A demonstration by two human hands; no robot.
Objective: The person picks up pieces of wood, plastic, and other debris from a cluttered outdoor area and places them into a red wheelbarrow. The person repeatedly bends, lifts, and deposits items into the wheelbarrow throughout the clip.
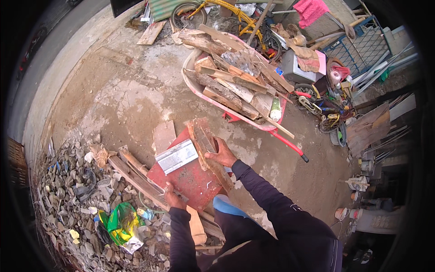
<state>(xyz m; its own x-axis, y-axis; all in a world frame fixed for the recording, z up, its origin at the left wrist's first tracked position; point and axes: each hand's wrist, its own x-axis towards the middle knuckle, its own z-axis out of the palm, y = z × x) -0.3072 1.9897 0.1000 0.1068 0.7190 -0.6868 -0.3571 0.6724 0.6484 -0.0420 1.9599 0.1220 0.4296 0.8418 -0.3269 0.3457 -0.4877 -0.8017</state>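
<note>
My right hand (222,154) is closed round a rough, splintered wooden board (198,141), its thumb across the face. That board stands tilted along the right side of a worn red panel (183,183). A ribbed silvery-white metal piece (176,157) lies on the panel. My left hand (175,197) is closed at the panel's lower left edge, by the ends of some long wooden planks (140,179). What its fingers grip there, if anything, is hidden. A pale wood offcut (195,225) lies beside my left forearm.
A red-rimmed wheelbarrow (188,77) heaped with scrap wood (233,88) stands ahead, its red handle (290,144) pointing toward my right. Rubble (68,199) with a green-yellow plastic bag (121,224) spreads at left. A yellow bicycle (244,20) and assorted junk line the far right.
</note>
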